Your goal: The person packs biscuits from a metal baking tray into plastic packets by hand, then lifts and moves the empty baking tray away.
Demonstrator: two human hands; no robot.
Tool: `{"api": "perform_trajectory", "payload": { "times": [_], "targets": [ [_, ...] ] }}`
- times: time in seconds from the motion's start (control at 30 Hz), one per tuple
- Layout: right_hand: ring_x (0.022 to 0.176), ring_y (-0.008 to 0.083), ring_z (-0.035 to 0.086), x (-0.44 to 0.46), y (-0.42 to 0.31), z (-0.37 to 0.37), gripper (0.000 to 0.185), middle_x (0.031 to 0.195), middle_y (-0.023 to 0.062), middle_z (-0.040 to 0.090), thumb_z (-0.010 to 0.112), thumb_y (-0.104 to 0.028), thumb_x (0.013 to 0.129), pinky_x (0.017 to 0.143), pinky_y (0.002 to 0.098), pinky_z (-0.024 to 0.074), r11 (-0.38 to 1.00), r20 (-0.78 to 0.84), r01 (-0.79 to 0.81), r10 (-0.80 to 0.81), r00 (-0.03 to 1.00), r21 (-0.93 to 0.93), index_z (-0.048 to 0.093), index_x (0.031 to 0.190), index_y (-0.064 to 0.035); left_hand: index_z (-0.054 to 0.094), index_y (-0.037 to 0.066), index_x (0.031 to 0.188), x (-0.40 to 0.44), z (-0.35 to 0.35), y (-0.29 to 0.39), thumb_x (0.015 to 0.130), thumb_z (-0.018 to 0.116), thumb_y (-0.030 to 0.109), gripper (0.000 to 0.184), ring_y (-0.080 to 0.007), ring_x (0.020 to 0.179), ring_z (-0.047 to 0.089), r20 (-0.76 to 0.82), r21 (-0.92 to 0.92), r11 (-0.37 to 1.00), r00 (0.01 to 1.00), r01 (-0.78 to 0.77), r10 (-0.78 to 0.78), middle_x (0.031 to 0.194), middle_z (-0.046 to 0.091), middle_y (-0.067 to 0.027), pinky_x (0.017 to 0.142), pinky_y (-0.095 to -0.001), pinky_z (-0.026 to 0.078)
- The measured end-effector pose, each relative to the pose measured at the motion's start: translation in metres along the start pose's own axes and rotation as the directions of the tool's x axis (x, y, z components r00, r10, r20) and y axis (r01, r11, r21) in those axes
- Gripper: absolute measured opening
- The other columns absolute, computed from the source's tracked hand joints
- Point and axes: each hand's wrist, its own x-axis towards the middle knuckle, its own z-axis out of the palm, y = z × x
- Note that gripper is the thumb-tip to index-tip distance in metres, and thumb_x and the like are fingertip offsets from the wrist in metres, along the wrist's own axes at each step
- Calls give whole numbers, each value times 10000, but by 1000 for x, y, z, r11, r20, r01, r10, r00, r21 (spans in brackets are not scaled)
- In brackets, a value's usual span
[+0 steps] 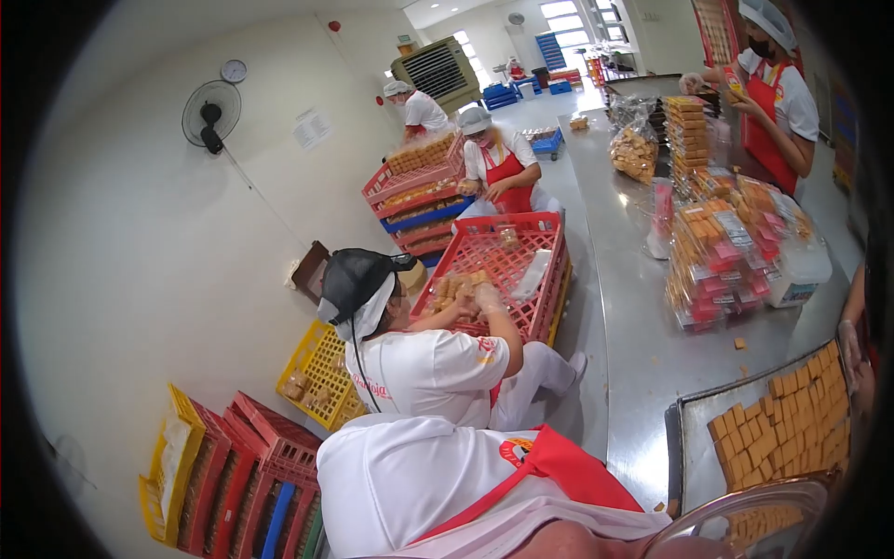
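Neither of my hands can be made out in the head view. A white shirt shoulder [400, 475] and a red apron [577, 470] fill the bottom, with some blurred skin below. Close by at the lower right, a metal tray [684, 447] holds rows of small golden-brown biscuit pieces [782, 419]. A clear, rounded rim [810, 508] overlaps the tray's near edge. At the tray's far right side is a gloved hand [849, 349], which appears to belong to a co-worker in a red apron.
A steel table [624, 307] carries stacked packs of biscuits [717, 252] and a white tub [801, 275]. Left of it, a seated co-worker [428, 363] handles rolls in a red crate [549, 279]. Stacked crates [251, 475] stand by the wall. Another co-worker [778, 102] stands behind the table.
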Motion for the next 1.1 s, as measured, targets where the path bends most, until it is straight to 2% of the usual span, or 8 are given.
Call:
{"api": "perform_trajectory", "payload": {
  "times": [0.43, 1.1],
  "targets": [
    [882, 235, 509, 2, 1, -19, 519, 1035, 140, 447, 622, -71, 693, 741, 327, 457, 1000, -51, -3, 3, 999, 5, 314, 1110, -50, 521, 70, 1059, -2, 0, 5, 780, 516, 96, 280, -288, 1049, 459, 46, 40, 998, 997, 53, -55, 1099, 483, -172, 886, -367, 354],
    [845, 240, 526, -6, -4, -31, 507, 1010, 151, 462, 623, -72, 695, 707, 320, 473, 1000, -70, 16, -18, 997, -24, 310, 1094, -52, 537, 58, 1032, -15, 4, 4, 796, 499, 114, 246, -280, 1014, 488, 62, 50, 997, 997, 52, -55, 1054, 519, -164, 860, -364, 375]
  ]
}}
